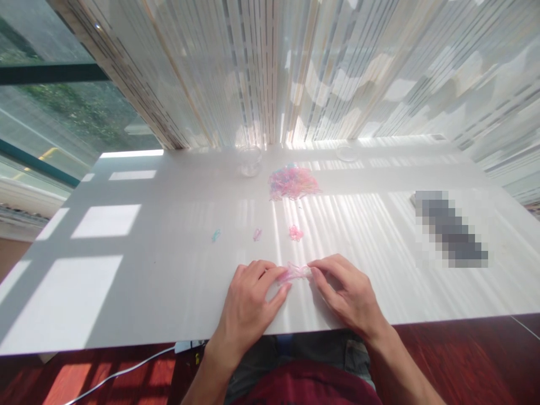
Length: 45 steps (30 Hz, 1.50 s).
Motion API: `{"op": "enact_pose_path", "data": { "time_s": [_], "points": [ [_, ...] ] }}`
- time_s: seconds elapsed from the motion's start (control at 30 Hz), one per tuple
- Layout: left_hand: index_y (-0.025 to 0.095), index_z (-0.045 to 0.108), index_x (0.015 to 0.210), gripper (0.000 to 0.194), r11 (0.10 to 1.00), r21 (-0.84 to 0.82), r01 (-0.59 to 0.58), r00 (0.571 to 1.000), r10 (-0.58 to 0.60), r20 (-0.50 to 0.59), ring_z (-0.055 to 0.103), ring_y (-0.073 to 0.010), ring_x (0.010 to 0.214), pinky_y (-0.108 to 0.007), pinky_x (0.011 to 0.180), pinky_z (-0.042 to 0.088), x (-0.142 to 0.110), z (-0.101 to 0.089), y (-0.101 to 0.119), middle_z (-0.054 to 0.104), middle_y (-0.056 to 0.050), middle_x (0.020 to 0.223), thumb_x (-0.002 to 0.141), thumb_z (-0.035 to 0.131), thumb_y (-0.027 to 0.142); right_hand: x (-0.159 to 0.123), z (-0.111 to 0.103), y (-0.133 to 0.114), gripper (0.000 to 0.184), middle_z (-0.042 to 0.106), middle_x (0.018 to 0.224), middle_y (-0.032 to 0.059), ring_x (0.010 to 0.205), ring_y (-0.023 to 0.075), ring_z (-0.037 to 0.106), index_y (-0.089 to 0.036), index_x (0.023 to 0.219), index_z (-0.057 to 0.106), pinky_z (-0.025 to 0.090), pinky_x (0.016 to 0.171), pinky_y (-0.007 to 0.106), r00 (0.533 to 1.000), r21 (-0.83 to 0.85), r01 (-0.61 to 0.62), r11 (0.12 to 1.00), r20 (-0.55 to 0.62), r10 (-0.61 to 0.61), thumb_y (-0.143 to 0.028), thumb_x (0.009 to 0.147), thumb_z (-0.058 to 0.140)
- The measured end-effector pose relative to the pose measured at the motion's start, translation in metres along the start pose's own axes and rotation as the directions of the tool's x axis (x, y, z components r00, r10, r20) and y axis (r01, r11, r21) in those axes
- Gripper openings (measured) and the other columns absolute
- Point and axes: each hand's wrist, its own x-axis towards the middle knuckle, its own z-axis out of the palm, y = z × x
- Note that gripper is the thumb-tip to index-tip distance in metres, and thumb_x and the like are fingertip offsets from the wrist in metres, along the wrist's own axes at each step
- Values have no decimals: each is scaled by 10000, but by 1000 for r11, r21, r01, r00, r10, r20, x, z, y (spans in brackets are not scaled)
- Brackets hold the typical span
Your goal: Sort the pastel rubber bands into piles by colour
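1. On the white tabletop (169,281), the work is judged only begun.
2. The left hand (251,299) and right hand (352,289) are turned inward; pink strands (293,273) between them are pinched by the right; the left's grip cannot be told.
3. Farther back, a mixed heap (293,183) is left.
4. A pink cluster (296,233), purple piece (257,234) and teal piece (216,235) are already set apart.

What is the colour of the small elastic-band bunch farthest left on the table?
The leftmost bunch is turquoise, best seen in the head view.
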Motion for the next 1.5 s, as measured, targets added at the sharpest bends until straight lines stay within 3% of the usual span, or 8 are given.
{"op": "enact_pose_path", "data": {
  "time_s": [0.23, 0.37, 0.6, 0.77, 0.97, 1.27, 1.5],
  "points": [
    [235, 703, 1044, 102, 998, -69, 4, 1000, -4, -11, 651, -165, 819, -319, 732, 407, 3, 1, -2, 730, -10, 912, 992, 621, 203, -2, 2, 1, 125, 688, 881, 51, 810, 194, 630, -206, 1047, 676, 536, 731, 345, 996, -6, 65, 998, 61, -65, -164, 996, 569],
    [225, 691, 1027, 68, 993, -121, 5, 1000, -8, -18, 622, -144, 702, -316, 712, 419, 2, -2, -2, 745, -4, 893, 991, 635, 213, -2, 1, 1, 156, 680, 909, 66, 829, 207, 619, -205, 1097, 675, 546, 729, 358, 990, 22, 99, 995, 101, -101, -165, 987, 572],
    [230, 655, 1112, 199, 989, -142, 36, 998, -42, -39, 588, -144, 651, -325, 720, 467, 1, -3, -2, 730, -12, 943, 924, 653, 165, 3, 1, -5, 180, 659, 900, 64, 819, 211, 628, -214, 1119, 675, 572, 703, 356, 994, 37, 102, 994, 40, -103, -163, 969, 590],
    [227, 669, 1078, 243, 995, -97, 35, 997, -42, -64, 603, -168, 646, -336, 694, 468, 3, -3, 2, 725, -7, 871, 868, 622, 113, 2, 4, -7, 348, 656, 1018, 92, 894, 228, 631, -232, 1275, 634, 595, 769, 397, 981, -40, 178, 983, 82, -174, -129, 945, 588],
    [219, 684, 997, 161, 993, -106, 45, 997, -51, -57, 601, -162, 631, -329, 677, 460, 5, -4, 3, 724, -5, 824, 892, 614, 119, 1, 4, -6, 472, 645, 1046, 92, 909, 238, 617, -274, 1340, 611, 588, 779, 412, 956, -59, 257, 965, 160, -245, -84, 908, 600],
    [224, 696, 891, 145, 990, -129, 55, 998, -57, -16, 634, -165, 683, -321, 676, 455, 7, -10, 5, 730, -16, 816, 937, 579, 152, 3, 4, -7, 295, 663, 996, 92, 880, 225, 638, -224, 1196, 661, 598, 750, 387, 966, -25, 236, 971, 111, -232, -109, 937, 582],
    [246, 737, 975, 140, 973, -225, 59, 998, -65, -19, 647, -154, 681, -324, 713, 510, 5, -10, -2, 755, -26, 899, 978, 602, 207, 4, 2, -6, 273, 649, 996, 89, 886, 219, 654, -218, 1206, 646, 607, 753, 386, 981, 46, 177, 983, 76, -181, -120, 965, 567]
  ]
}}
